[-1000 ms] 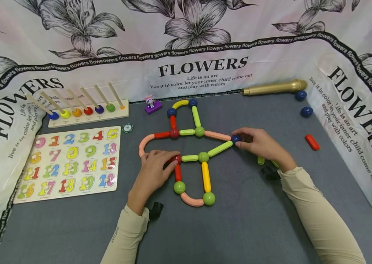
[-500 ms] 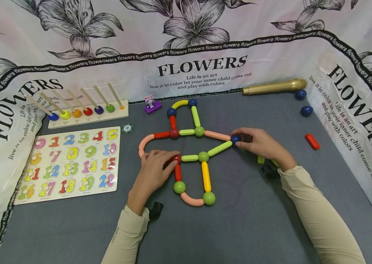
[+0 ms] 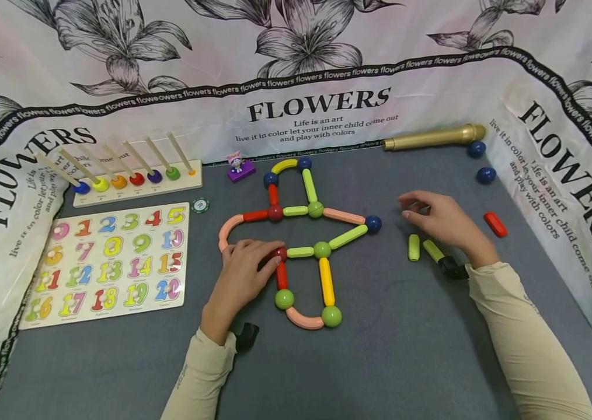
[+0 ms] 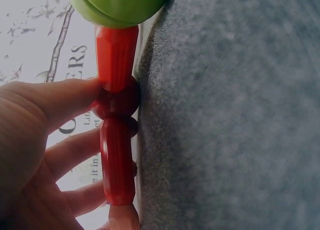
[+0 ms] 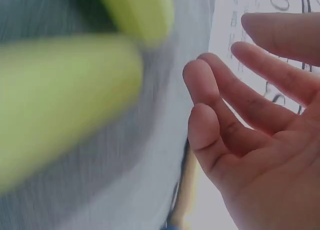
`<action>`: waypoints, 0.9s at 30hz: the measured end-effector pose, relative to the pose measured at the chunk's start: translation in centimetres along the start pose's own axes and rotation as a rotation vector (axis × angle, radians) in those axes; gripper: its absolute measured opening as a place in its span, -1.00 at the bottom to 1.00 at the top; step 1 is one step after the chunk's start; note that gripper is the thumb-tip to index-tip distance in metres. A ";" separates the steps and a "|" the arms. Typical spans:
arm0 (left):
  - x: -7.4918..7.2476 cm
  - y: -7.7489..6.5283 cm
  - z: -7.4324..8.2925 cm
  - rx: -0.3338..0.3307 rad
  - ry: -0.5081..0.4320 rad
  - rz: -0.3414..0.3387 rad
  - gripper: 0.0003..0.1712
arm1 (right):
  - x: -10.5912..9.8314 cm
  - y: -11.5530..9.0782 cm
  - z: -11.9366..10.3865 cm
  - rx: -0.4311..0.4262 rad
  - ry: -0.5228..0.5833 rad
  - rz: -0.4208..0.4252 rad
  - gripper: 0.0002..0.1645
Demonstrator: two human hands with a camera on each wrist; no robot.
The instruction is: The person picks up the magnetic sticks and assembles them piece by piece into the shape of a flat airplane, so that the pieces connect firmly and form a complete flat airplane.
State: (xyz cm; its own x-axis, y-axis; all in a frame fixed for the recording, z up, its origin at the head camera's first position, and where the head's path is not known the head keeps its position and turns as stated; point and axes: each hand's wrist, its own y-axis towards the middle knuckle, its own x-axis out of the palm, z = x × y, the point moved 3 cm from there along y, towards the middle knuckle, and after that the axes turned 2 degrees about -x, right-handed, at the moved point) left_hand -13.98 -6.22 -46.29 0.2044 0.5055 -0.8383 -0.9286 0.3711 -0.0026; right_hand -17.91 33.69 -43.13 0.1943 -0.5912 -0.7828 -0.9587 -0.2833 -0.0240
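Observation:
A flat figure of sticks and balls lies on the grey table. My left hand [image 3: 243, 274] grips its dark red ball [image 4: 116, 103], thumb on one side and fingers behind, beside a red stick [image 4: 117, 162]. A green ball [image 4: 120, 5] tops another red stick in the left wrist view. At the figure's right tip sits a blue ball [image 3: 373, 224], joined to a pink stick [image 3: 344, 216] and a light green stick [image 3: 348, 236]. My right hand [image 3: 448, 224] hovers to the right of that ball, fingers loosely bent and holding nothing. Two short light green sticks [image 3: 414, 248] lie near it.
A number puzzle board [image 3: 107, 265] and a peg stand [image 3: 138, 189] with coloured beads stand at left. Near the back are a small purple figurine [image 3: 241, 169] and a gold microphone [image 3: 432, 138]. Loose blue balls [image 3: 486, 175] and a red stick [image 3: 495, 224] lie at right.
My right hand has let go of the blue ball and moved right, uncovering the loose light green sticks. The left hand stays on the dark red ball.

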 end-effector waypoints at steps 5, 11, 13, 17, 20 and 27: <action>-0.1 -0.1 0.0 0.001 0.001 0.004 -0.59 | -2.1 -0.8 1.9 0.034 -0.084 0.097 -0.63; 0.0 -0.1 0.0 0.010 0.003 0.012 -0.59 | -3.6 -2.2 4.1 0.077 -0.130 0.131 -0.65; 0.0 -0.1 0.0 0.010 0.005 0.015 -0.59 | -4.0 -2.5 4.7 0.081 -0.147 0.149 -0.66; 0.0 -0.1 -0.1 0.012 -0.003 0.021 -0.59 | -4.7 -2.9 5.8 0.091 -0.171 0.202 -0.68; 0.1 -0.2 -0.1 0.015 -0.014 0.023 -0.59 | -5.0 -3.2 6.2 0.101 -0.187 0.202 -0.69; 0.0 -0.2 -0.1 0.008 -0.014 0.017 -0.59 | -3.3 -4.2 4.6 0.090 -0.156 -0.005 -0.69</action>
State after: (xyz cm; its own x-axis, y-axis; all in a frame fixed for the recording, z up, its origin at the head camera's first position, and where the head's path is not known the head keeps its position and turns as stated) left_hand -13.83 -6.38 -46.35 0.1926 0.5227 -0.8305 -0.9296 0.3682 0.0162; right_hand -15.50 40.33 -43.29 0.1712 -0.4641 -0.8691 -0.9739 -0.2131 -0.0780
